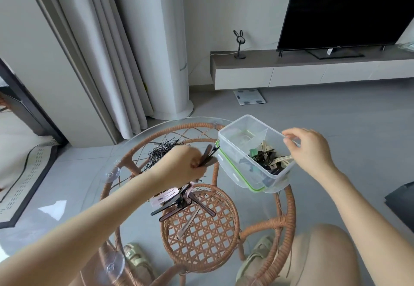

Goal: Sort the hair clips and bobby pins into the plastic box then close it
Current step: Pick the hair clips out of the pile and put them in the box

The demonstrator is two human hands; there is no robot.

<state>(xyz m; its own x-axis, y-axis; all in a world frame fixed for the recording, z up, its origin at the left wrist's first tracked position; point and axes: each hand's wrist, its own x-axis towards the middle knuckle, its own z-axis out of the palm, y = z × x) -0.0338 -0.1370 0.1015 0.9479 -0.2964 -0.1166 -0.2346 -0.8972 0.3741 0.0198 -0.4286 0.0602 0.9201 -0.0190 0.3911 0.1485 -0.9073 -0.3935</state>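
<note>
- This is a home living room.
- A large dark flat-screen television (345,10) stands at one o'clock on a long low cabinet (291,70) set against the wall.
- A small rabbit-eared ornament (239,43) sits on the cabinet's left end, at twelve o'clock.
- Pale floor-length curtains (107,50) hang at eleven o'clock, with a tall white column unit (165,39) just beside them.
- A bathroom scale (249,96) lies on the grey tiled floor (324,133) below the cabinet.
- A patterned rug (29,173) lies at nine o'clock.
- The bench (134,137) is round, with a glass top on rattan.
</note>
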